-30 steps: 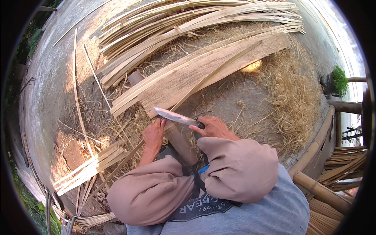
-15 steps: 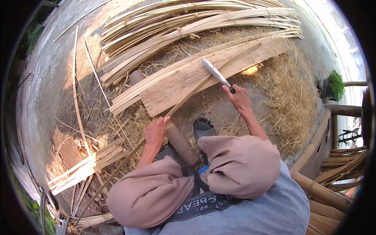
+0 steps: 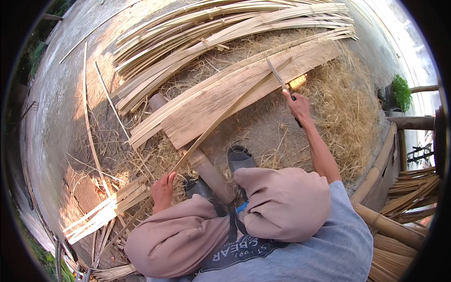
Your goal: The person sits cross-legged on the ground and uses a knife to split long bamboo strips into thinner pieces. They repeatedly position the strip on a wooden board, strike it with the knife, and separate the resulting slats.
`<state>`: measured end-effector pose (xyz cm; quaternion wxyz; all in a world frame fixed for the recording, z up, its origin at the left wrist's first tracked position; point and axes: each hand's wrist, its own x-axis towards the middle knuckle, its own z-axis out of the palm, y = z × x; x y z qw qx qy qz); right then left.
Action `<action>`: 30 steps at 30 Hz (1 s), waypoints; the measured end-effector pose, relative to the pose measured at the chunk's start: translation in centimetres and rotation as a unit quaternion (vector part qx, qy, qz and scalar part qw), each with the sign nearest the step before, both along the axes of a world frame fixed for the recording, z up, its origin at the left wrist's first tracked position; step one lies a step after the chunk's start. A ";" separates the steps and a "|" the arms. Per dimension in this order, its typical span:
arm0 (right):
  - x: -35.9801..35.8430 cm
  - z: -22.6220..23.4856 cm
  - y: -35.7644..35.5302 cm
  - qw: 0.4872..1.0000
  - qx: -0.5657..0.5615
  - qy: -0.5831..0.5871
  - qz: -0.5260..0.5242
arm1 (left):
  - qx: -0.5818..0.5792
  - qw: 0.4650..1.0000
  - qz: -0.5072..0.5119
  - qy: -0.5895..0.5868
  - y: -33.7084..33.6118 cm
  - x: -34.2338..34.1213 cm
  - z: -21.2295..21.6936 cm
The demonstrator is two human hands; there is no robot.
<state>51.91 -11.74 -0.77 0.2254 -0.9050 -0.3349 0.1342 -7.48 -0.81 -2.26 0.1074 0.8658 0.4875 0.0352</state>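
My left hand (image 3: pixel 162 190) is closed around a long bamboo strip (image 3: pixel 214 128) near my left knee. The strip slants up to the right across a flat wooden board (image 3: pixel 197 114), and its other end runs down to the lower left. In my right hand (image 3: pixel 298 107) is a knife (image 3: pixel 277 74) with a dark handle. Its blade points up and left over the board, beside the far end of the strip; whether it touches the strip I cannot tell. Pale strips (image 3: pixel 159 117) lie along the board's far edge.
A large bundle of split bamboo strips (image 3: pixel 235 26) lies beyond the board. Curly shavings (image 3: pixel 347 122) are heaped at the right. A shorter stack of strips (image 3: pixel 110 207) is at the left. A round post (image 3: pixel 209 174) lies between my feet, and bamboo poles (image 3: pixel 385 224) stand at the right.
My left hand has drawn back toward the lower left, pulling the strip along the board. My right hand has moved right with the knife, whose blade has turned edge-on.
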 end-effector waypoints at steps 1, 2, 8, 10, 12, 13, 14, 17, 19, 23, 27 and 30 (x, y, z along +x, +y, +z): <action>3.0 -0.6 -0.9 0.999 0.011 -0.018 -0.042 | -0.003 1.000 0.000 -0.009 0.4 -0.7 -0.3; 2.9 -0.2 -0.3 0.999 0.005 -0.023 -0.021 | 0.007 1.000 0.004 -0.004 0.4 -1.3 -0.3; -5.6 -0.1 0.8 0.991 -0.019 -0.009 0.135 | -0.033 0.997 0.055 0.047 -1.7 -4.2 0.5; -1.1 -0.6 1.2 1.000 -0.024 -0.003 0.013 | -0.059 0.994 0.057 0.076 -2.0 -7.3 0.4; 5.8 -2.1 -0.1 0.994 -0.009 -0.059 -0.090 | -0.135 0.988 0.051 0.056 -1.5 -8.1 0.4; 7.8 -2.5 -0.8 0.987 -0.015 -0.095 -0.131 | -0.198 0.979 0.048 0.029 -0.9 -8.2 0.6; 7.0 -2.8 0.1 0.991 0.011 -0.093 -0.100 | -0.253 0.966 0.057 0.007 -0.3 -8.2 1.1; -0.4 -2.0 1.6 0.999 0.027 0.003 -0.030 | -0.330 0.932 0.106 -0.110 0.7 1.2 4.6; -7.0 -2.2 2.9 0.999 0.034 0.038 0.013 | -0.170 0.946 -0.019 -0.276 0.7 5.0 2.2; -18.8 -1.9 1.0 0.975 0.033 0.200 0.094 | -0.206 0.969 0.021 -0.138 2.0 10.0 2.7; -22.3 -0.8 -2.0 0.971 0.043 0.071 0.223 | -0.235 0.961 0.007 -0.145 3.0 11.1 1.7; -16.7 -2.8 0.2 0.988 0.070 0.080 0.116 | -0.245 0.951 0.024 -0.185 2.8 8.7 0.9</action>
